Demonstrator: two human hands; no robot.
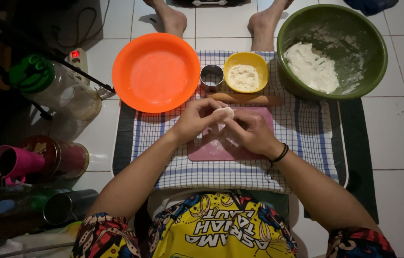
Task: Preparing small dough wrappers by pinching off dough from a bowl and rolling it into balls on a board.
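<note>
Dough point(224, 112), a small pale lump, sits between both hands above the pink board point(211, 150); the left hand point(196, 119) curls around it from the left side with fingers bent and pinching its edge; the right hand point(251, 132) meets it from the right, fingers folded over and closed on the same lump, a black band on its wrist. Both hands touch each other at the fingertips. The board lies on a blue-checked cloth point(307, 143); just behind the hands rests a wooden rolling pin point(245, 99); behind that stand a round metal cutter point(211, 77) and a yellow bowl point(246, 71) with flour inside. An orange bowl point(155, 71) is at the left of them, and a green bowl point(331, 50) holding white dough or flour is at the right, partly off the cloth. Two bare feet of another person show at the top.
</note>
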